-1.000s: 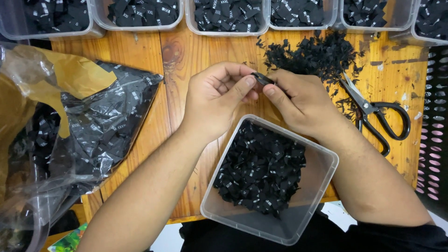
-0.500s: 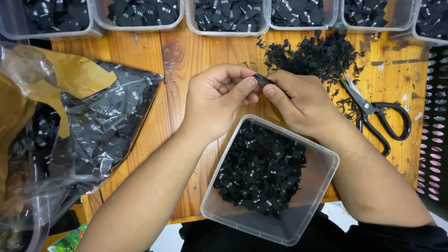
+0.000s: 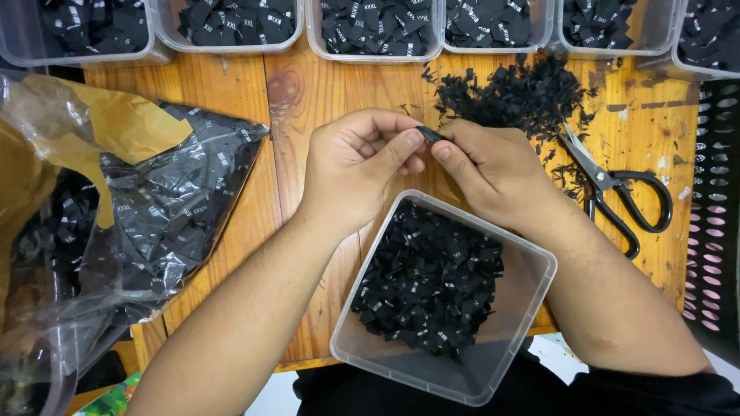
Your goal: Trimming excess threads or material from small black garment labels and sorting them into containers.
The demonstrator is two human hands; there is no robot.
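A wooden surface (image 3: 308, 100), orange-brown with a dark knot, carries everything here. Over its middle, a small black tag (image 3: 429, 134) is pinched between the two hands: the left hand (image 3: 358, 166) has its grip closed on the tag's left end with thumb and forefinger, and the right hand (image 3: 493, 169) has its grip closed on the right end the same way. Just below the hands, at the near edge, a clear square tub (image 3: 524, 308) sits tilted and partly overhanging, holding a heap of black tags. Beyond the right hand lies a loose pile of black scraps (image 3: 516, 92), and just right of it black-handled scissors (image 3: 617, 192) lie flat, blades toward the pile. Along the far edge stands a row of clear bins (image 3: 370, 38), each filled with black tags. At the left edge a crumpled clear bag (image 3: 169, 208) with more black tags spills across the wood, brown paper (image 3: 116, 123) tucked in it. At the right edge a black perforated crate (image 3: 717, 216) shows.
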